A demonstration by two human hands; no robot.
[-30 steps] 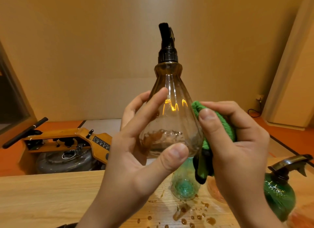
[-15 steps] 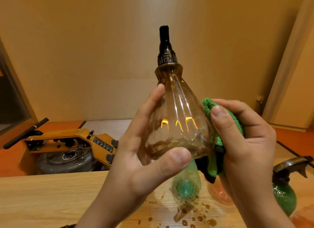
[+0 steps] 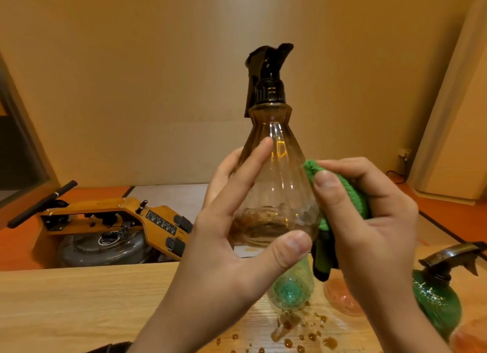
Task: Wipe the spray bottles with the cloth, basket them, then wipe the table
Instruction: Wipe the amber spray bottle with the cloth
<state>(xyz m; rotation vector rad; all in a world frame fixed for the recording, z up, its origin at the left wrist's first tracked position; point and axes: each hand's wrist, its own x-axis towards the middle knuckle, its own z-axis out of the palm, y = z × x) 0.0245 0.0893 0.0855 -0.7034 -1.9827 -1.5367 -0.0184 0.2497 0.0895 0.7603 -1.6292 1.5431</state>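
Observation:
A clear amber spray bottle point(image 3: 276, 184) with a black trigger head is held upright above the table, my left hand point(image 3: 232, 236) gripping its wide lower body with thumb in front. My right hand point(image 3: 369, 221) presses a bunched green cloth point(image 3: 340, 192) against the bottle's right side. Below, on the wooden table point(image 3: 79, 305), a pale green bottle point(image 3: 290, 292) lies partly hidden behind my hands. A pink bottle point(image 3: 342, 297) is mostly hidden, and a dark green bottle point(image 3: 437, 300) with a black trigger stands at the right.
Brown droplets point(image 3: 303, 334) and a wet patch are scattered on the table under my hands. Beyond the table's far edge, on the floor, lies a yellow machine point(image 3: 118, 215) with a black handle and a metal tank. No basket is visible.
The bottle has turned in my left hand, its trigger head now showing side-on. My right hand with the cloth stays on the bottle's right side, sliding slightly.

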